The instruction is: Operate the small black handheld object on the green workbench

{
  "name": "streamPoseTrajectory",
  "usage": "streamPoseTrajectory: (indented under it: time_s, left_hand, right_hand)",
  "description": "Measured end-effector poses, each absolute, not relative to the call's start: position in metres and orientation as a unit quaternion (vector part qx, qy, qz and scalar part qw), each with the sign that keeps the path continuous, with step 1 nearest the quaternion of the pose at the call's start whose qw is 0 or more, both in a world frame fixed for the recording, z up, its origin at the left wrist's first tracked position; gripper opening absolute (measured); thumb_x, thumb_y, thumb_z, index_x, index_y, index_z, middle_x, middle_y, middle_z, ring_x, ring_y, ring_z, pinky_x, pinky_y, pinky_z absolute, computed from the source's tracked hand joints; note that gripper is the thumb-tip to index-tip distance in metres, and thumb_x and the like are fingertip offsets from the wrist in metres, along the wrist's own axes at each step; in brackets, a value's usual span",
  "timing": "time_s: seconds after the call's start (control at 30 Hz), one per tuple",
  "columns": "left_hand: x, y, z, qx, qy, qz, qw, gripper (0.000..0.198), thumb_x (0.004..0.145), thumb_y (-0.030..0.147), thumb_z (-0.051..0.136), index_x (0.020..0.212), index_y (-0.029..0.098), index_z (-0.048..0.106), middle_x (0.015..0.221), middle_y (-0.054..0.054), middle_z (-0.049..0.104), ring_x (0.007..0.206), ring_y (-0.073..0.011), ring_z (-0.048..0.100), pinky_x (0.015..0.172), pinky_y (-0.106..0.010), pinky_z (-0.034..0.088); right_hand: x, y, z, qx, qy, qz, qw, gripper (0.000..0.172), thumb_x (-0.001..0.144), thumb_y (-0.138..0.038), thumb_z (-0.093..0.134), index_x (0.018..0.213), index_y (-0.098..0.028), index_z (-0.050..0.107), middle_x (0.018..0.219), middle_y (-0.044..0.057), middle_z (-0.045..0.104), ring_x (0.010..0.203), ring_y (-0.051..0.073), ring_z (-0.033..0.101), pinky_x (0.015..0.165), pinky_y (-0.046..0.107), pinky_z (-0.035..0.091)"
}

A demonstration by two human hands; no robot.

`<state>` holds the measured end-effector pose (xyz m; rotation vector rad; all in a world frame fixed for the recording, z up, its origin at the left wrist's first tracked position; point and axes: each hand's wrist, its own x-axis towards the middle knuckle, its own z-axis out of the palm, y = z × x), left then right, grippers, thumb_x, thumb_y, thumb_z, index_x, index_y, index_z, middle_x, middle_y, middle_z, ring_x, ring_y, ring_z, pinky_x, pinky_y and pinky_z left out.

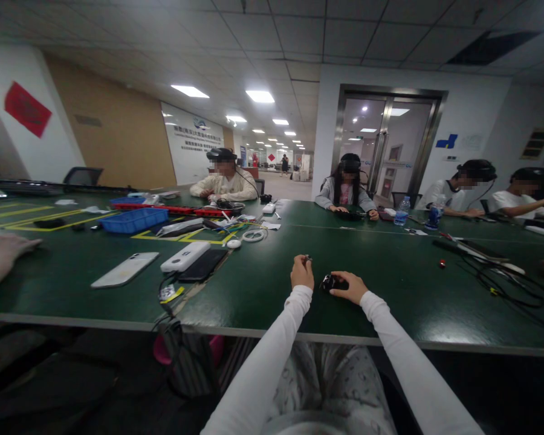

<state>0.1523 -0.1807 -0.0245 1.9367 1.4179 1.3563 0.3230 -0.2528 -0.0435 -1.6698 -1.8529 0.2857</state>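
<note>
The left hand point(301, 274) pinches a tiny dark piece point(308, 258); the right hand point(354, 286) grips a shiny black lump point(329, 283) over the flat green table point(254, 302).

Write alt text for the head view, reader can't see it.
A person's left hand pinches a small item, too small to identify, while the right hand holds a black object over a green table. To the left lie a white phone and a blue tray; people sit across.
</note>
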Motion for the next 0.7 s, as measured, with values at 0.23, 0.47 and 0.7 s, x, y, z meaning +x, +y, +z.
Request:
streamPoseTrajectory:
  time_s: [0.23, 0.47, 0.7]
  left_hand:
    - [0.160, -0.193, -0.026, 0.832, 0.385, 0.347, 0.201, 0.018, 0.082, 0.020, 0.043, 0.099, 0.022, 0.046, 0.097, -0.004, 0.062, 0.096, -0.0145, 0.057, 0.088, -0.032, 0.040]
    - [0.157, -0.192, -0.023, 0.867, 0.396, 0.265, 0.141, 0.021, 0.082, 0.019, 0.043, 0.102, 0.020, 0.048, 0.098, -0.004, 0.060, 0.096, -0.0151, 0.055, 0.087, -0.030, 0.039]
    - [0.082, -0.142, -0.014, 0.798, 0.542, 0.256, 0.064, 0.021, 0.083, 0.024, 0.041, 0.103, 0.020, 0.047, 0.100, -0.008, 0.059, 0.095, -0.0181, 0.056, 0.082, -0.032, 0.041]
  right_hand:
    - [0.324, -0.251, -0.045, -0.632, -0.700, 0.113, 0.314, 0.061, 0.063, -0.048, 0.065, 0.119, -0.027, 0.049, 0.108, 0.004, 0.060, 0.094, 0.023, 0.056, 0.086, 0.041, 0.040]
    - [0.326, -0.250, -0.047, -0.624, -0.692, 0.132, 0.336, 0.063, 0.065, -0.051, 0.063, 0.121, -0.027, 0.047, 0.106, 0.003, 0.062, 0.095, 0.022, 0.056, 0.087, 0.042, 0.040]
    - [0.327, -0.252, -0.044, -0.620, -0.693, 0.149, 0.336, 0.063, 0.066, -0.051, 0.063, 0.121, -0.026, 0.046, 0.107, 0.004, 0.061, 0.096, 0.023, 0.055, 0.087, 0.043, 0.040]
